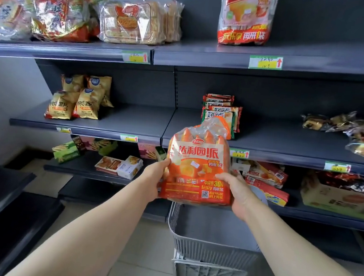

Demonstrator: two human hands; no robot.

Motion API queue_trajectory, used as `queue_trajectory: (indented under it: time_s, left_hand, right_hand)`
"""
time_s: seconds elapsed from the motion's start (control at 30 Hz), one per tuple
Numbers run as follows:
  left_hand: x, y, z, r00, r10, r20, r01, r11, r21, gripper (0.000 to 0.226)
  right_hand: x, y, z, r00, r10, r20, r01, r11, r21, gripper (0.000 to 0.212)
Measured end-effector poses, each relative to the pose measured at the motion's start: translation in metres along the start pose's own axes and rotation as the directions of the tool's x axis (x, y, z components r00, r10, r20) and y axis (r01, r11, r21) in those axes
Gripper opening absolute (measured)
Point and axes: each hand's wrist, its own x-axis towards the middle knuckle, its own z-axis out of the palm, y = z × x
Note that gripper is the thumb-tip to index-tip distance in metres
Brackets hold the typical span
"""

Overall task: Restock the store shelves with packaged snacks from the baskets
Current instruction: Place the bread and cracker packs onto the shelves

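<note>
Orange pie bag [198,172] is held upright in mid-air, in front of the middle shelf [112,118] lip and above the grey basket [211,239] on the floor. A matching bag [245,15] stands on the top shelf [315,61], so that is the likely slot.

Risks (judgement):
- The film looks slick and the contents soft. Both holds sit low on the bag, so the top may flop on the way up.
- The bag could clip a shelf lip while rising.
- Set down carelessly, it could tip the standing matching bag.

Grip:
- Left hand [154,180]: wrapped on the bag's left edge, thumb on the front, fingers hidden behind.
- Right hand [236,194]: clasps the lower right corner, thumb on the front, fingers hidden behind.
</note>
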Motion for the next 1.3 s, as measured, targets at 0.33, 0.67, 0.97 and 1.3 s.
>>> queue_trajectory:
  time_s: [0.33, 0.67, 0.97, 1.3]
  left_hand:
    - [-0.018, 0.021, 0.029, 0.952, 0.159, 0.26, -0.172, 0.985, 0.025, 0.059]
    - [0.004, 0.027, -0.006, 0.964, 0.256, 0.074, -0.249, 0.964, -0.091, 0.024]
    - [-0.001, 0.061, -0.017, 0.914, 0.273, 0.3, -0.275, 0.961, -0.036, 0.041]
    - [-0.026, 0.128, 0.029, 0.79, 0.546, 0.279, -0.587, 0.805, 0.087, 0.071]
  right_hand:
    - [-0.016, -0.01, 0.052, 0.733, -0.678, -0.047, 0.369, 0.455, -0.811, 0.079]
    - [-0.007, -0.006, 0.036, 0.896, -0.443, 0.031, 0.4, 0.775, -0.49, 0.045]
    - [-0.01, -0.021, 0.014, 0.974, -0.226, -0.03, 0.224, 0.973, -0.058, 0.04]
    - [-0.034, -0.12, 0.003, 0.809, -0.566, -0.156, 0.55, 0.824, -0.139, 0.042]
